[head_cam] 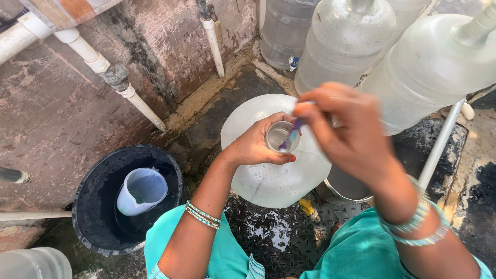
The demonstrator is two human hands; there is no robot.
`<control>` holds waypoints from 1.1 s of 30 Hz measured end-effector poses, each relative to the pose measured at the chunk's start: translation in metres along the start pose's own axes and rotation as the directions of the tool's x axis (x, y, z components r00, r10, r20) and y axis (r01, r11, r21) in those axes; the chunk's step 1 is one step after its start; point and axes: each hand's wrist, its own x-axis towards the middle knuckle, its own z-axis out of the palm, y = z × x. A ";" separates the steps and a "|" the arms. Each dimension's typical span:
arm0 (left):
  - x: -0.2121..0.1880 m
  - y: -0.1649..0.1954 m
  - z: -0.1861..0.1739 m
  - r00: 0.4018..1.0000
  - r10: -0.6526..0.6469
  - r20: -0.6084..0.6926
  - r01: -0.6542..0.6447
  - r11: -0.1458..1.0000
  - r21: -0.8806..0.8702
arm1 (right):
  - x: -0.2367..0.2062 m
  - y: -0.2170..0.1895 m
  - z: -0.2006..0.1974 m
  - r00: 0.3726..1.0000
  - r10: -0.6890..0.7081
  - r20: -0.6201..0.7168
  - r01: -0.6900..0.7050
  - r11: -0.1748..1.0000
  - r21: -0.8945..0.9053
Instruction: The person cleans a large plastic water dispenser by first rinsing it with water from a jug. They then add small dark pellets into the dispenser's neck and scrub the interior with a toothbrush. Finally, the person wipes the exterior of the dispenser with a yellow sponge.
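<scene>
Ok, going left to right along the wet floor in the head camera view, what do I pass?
Black bucket with a white jug inside it → left hand gripping the neck of the big clear water bottle → right hand poking a purple brush into the neck → white pipe.

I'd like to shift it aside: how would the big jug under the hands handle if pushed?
The big clear jug looks empty, so probably light. It stands upright on wet floor and may slide. The left hand grips its neck, which likely steadies it.

Wet floor [268, 235] w/ jugs [274, 170], bucket [88, 227].
</scene>
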 end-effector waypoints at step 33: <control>-0.004 -0.004 0.007 0.994 -0.080 0.069 0.083 0.996 -0.038 | 0.001 0.021 0.021 0.989 0.026 0.148 -0.025 1.000 -0.009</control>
